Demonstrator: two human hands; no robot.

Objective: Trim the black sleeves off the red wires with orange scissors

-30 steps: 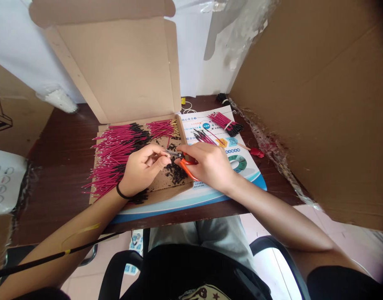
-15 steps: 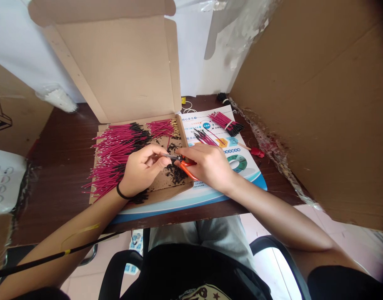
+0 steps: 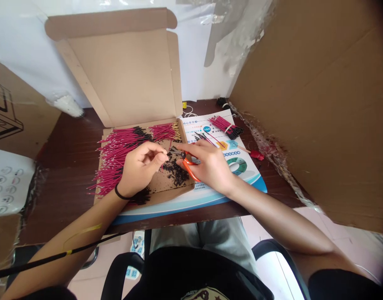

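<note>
Your right hand (image 3: pixel 210 167) closes around orange-handled snips (image 3: pixel 188 169); your left hand (image 3: pixel 138 168) pinches something too thin to tell beside their tips, with black clippings (image 3: pixel 175 174) at six o'clock and magenta wires (image 3: pixel 116 160) at nine.

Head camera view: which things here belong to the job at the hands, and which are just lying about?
Part of the job: left hand, right hand, orange-handled snips, magenta wires, black trimmings.

Just lying about: printed poster, small red object, cardboard panel.

"核心业务" heading on the poster (image 3: pixel 206 123)
</note>
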